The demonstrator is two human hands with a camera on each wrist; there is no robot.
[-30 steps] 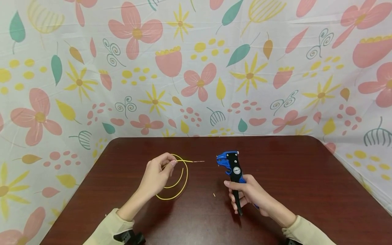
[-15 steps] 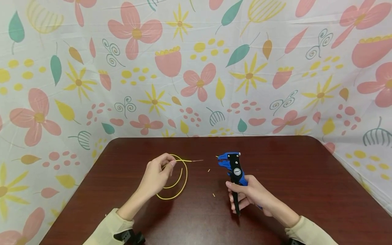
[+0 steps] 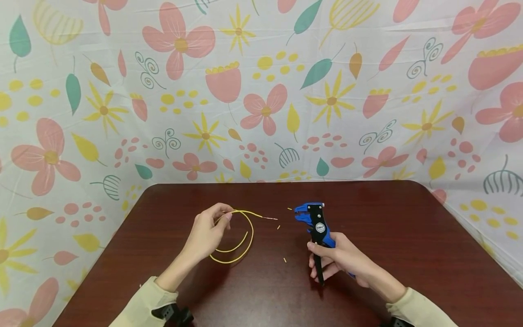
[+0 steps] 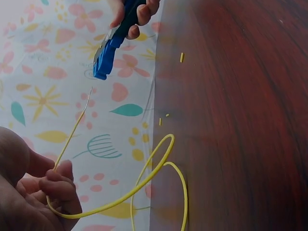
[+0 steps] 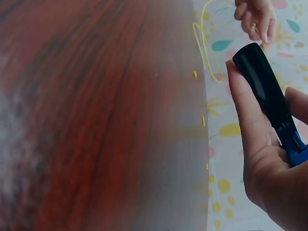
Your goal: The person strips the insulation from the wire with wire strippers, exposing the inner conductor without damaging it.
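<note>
My left hand (image 3: 209, 229) pinches a looped yellow wire (image 3: 241, 236) above the dark red table (image 3: 261, 290); the wire's stripped bare end (image 3: 270, 218) points right toward the tool. In the left wrist view the fingers (image 4: 55, 185) curl round the yellow wire (image 4: 144, 180). My right hand (image 3: 339, 256) grips the handles of a blue and black wire stripper (image 3: 315, 227), head pointing away from me, a short gap right of the wire tip. The right wrist view shows the black handle (image 5: 262, 84) in my grip.
Small yellow insulation bits lie on the table between the hands: one piece (image 3: 284, 260) near the front, another piece (image 3: 278, 227) by the wire tip, a third piece (image 3: 289, 209) beside the stripper head. A floral cloth (image 3: 261, 91) hangs behind and around the table.
The stripper has moved a little right, away from the wire. A cut bit of insulation dropped onto the table near the wire tip. The wire end has dipped slightly.
</note>
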